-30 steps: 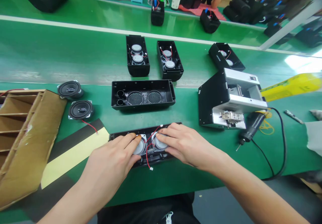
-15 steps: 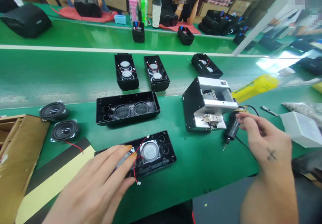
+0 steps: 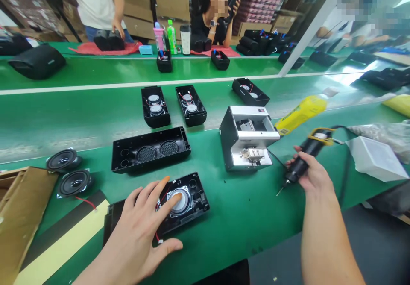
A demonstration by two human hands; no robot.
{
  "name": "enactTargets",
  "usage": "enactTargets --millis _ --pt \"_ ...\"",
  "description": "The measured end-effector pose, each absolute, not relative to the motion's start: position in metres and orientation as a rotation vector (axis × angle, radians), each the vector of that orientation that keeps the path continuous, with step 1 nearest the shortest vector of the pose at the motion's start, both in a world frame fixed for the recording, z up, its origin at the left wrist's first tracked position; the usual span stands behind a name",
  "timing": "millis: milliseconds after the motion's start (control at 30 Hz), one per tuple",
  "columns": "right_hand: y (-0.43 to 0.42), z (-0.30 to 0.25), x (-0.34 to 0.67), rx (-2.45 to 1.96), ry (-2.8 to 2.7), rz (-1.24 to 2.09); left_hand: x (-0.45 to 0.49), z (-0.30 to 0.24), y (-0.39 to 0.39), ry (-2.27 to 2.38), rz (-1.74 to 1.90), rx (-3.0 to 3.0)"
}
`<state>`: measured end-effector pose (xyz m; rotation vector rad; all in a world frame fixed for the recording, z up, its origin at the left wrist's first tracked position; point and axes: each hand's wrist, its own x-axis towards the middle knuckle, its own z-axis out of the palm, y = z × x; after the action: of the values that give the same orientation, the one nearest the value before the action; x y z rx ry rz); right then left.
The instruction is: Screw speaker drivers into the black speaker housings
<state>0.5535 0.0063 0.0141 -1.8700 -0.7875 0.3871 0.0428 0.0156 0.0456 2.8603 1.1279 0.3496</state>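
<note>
A black speaker housing lies near the table's front edge with two silver-backed drivers and red wires inside. My left hand rests open on it, fingers spread over the left driver, the right driver still showing. My right hand is closed around a black electric screwdriver with a yellow collar and a black cable, its bit pointing down-left just above the table. A white and black screw feeder box stands between the two hands, slightly farther back.
An empty black housing lies behind the one I hold. Two loose drivers sit left, by a cardboard box. More housings ride the green belt. A yellow bottle and white box lie right. People work across the line.
My right hand left the housing, reached right and picked the screwdriver up off the table. My left hand stayed pressed on the housing. The view tilted upward.
</note>
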Motion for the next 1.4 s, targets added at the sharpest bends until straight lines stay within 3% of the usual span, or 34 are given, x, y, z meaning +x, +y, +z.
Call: enactTargets --millis 333,700,967,1200,1400 --pt "-0.021 0.092 0.511 -1.182 -1.009 0.585 0.042 0.042 0.021 1.144 0.325 2.921" --pt "0.01 0.158 0.44 -1.15 -1.141 0.312 0.067 0.024 0.014 0.964 0.454 2.941" --pt "0.046 0.135 0.424 -1.525 -1.536 -0.009 0.089 0.02 0.009 0.916 0.474 2.943" --pt "0.064 0.107 0.422 -0.716 -1.153 0.424 0.083 0.012 0.015 0.871 0.439 3.018" --pt "0.067 0.108 0.421 -0.675 -1.097 0.519 0.084 0.011 0.014 0.879 0.449 3.006"
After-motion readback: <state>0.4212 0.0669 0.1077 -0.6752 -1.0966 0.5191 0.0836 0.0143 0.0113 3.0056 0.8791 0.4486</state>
